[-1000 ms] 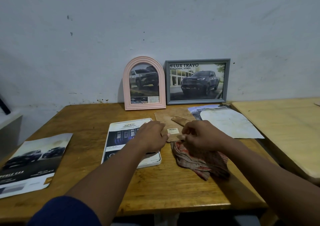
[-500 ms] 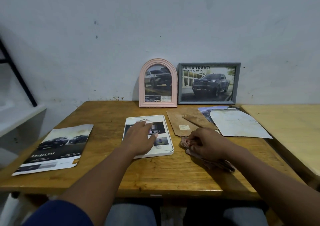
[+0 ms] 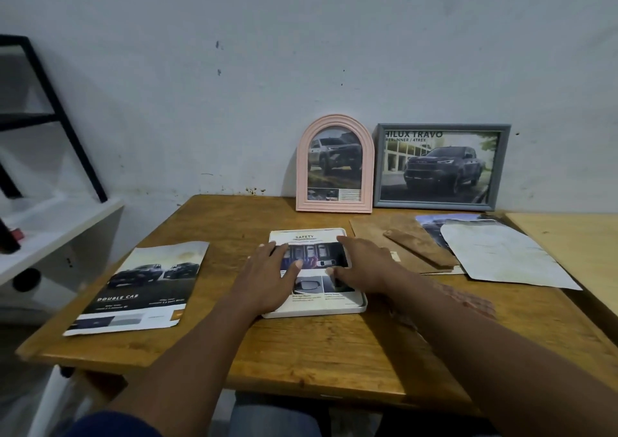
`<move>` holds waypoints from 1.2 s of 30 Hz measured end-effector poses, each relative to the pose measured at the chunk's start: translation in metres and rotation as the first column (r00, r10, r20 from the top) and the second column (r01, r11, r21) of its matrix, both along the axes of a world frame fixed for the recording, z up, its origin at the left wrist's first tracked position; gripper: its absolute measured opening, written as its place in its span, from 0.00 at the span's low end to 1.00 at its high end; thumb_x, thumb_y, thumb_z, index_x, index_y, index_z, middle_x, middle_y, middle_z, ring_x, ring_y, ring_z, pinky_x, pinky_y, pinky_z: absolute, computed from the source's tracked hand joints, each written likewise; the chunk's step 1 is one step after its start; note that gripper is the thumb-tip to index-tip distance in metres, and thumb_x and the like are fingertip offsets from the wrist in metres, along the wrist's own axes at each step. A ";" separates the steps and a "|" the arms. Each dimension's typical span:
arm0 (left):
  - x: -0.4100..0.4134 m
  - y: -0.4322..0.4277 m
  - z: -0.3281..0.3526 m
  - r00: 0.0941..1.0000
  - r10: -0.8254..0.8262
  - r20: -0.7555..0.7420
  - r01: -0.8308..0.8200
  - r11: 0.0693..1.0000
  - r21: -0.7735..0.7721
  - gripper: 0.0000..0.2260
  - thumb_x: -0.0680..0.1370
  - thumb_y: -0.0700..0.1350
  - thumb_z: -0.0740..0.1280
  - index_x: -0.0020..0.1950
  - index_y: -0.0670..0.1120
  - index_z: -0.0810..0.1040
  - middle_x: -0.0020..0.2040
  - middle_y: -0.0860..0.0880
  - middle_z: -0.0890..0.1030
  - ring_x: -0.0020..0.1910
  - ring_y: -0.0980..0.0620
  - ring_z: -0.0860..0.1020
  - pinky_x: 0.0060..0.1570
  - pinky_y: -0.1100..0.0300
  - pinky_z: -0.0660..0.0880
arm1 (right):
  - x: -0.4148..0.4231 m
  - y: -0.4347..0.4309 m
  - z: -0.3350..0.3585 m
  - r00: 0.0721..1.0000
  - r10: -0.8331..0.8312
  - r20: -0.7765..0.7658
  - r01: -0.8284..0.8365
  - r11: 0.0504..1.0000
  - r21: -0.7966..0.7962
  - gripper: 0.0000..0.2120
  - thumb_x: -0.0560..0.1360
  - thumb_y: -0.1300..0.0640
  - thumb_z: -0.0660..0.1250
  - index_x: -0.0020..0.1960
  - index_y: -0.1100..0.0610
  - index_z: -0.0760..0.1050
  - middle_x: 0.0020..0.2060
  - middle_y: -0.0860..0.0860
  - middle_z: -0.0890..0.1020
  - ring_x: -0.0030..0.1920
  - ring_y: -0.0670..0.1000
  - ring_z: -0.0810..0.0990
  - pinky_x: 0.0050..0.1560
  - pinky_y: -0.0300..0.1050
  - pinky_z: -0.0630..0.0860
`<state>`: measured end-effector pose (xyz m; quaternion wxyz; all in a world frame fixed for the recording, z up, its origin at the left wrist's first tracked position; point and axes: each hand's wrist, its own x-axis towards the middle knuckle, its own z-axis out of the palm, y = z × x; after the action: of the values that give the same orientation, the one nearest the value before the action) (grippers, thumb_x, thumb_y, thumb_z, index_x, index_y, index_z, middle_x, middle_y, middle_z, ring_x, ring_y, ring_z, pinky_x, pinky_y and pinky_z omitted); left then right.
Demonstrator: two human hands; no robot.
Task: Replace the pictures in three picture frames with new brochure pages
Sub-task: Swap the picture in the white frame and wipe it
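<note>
On the counter [image 3: 301,346] right in front of you lies the white frame [image 3: 351,310], flat, with the SAFETY brochure page [image 3: 314,236] set in it — its long axis runs away from you toward the wall. Both of your hands rest directly on it: your left hand [image 3: 272,274] flat and open on the left half, your right hand [image 3: 366,267] flat and open on the right half, neither grip closed on anything. The brown backing board [image 3: 374,232] you will likely need next lies just right of the frame, so your right hand is the nearer one. Count three frames: this one, plus the pink arched frame [image 3: 334,164] and grey rectangular frame [image 3: 441,167], both leaning upright against the far wall with truck pictures in them. One DOUBLE CAB brochure page [image 3: 147,289] lies to the left — two loose sheets [image 3: 501,256] overlap at far right.
</note>
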<state>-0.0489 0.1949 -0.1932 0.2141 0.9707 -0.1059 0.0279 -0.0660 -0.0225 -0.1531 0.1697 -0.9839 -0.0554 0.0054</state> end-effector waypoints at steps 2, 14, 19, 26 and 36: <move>0.000 0.000 -0.004 1.000 0.007 -0.004 -0.007 0.999 -0.042 0.30 0.83 0.64 0.52 0.82 0.51 0.57 0.83 0.48 0.56 0.81 0.47 0.52 0.78 0.45 0.56 | -0.001 0.005 -0.007 1.000 0.007 0.008 -0.007 1.000 -0.009 0.35 0.78 0.44 0.66 0.79 0.51 0.55 0.77 0.53 0.64 0.78 0.56 0.58 0.74 0.62 0.55; 0.001 -0.004 -0.005 1.000 0.007 0.003 -0.007 0.998 -0.063 0.30 0.83 0.64 0.52 0.83 0.53 0.55 0.83 0.49 0.54 0.81 0.47 0.53 0.77 0.48 0.57 | -0.003 0.015 -0.014 0.994 -0.025 0.105 0.021 0.999 0.041 0.31 0.77 0.50 0.68 0.76 0.50 0.59 0.72 0.52 0.71 0.72 0.55 0.68 0.73 0.61 0.57; 0.000 -0.005 -0.004 1.000 0.010 0.004 -0.010 0.998 -0.069 0.30 0.83 0.64 0.52 0.82 0.52 0.56 0.83 0.48 0.54 0.81 0.47 0.53 0.76 0.47 0.58 | -0.002 0.018 -0.016 0.994 -0.027 0.111 0.028 1.000 -0.008 0.36 0.78 0.41 0.63 0.79 0.52 0.51 0.78 0.53 0.62 0.78 0.56 0.57 0.75 0.64 0.54; 0.001 -0.005 -0.005 1.000 0.008 0.017 -0.006 0.995 -0.095 0.29 0.84 0.63 0.52 0.82 0.52 0.56 0.83 0.49 0.54 0.81 0.47 0.54 0.76 0.48 0.59 | -0.001 0.022 -0.022 0.997 -0.007 0.075 0.010 1.000 -0.029 0.32 0.79 0.43 0.63 0.78 0.52 0.56 0.76 0.52 0.65 0.77 0.55 0.59 0.74 0.64 0.53; 0.002 -0.006 -0.004 1.000 0.015 0.008 -0.014 0.994 -0.108 0.30 0.83 0.64 0.50 0.82 0.53 0.56 0.83 0.49 0.52 0.81 0.46 0.55 0.75 0.47 0.60 | -0.003 0.037 -0.010 0.968 -0.092 0.231 0.025 0.960 0.279 0.35 0.75 0.61 0.72 0.76 0.49 0.59 0.69 0.52 0.75 0.65 0.54 0.76 0.61 0.54 0.77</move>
<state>-0.0470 0.1894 -0.1975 0.2656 0.9583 -0.0983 0.0393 -0.0692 0.0144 -0.1633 0.2962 -0.9454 -0.0464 -0.1275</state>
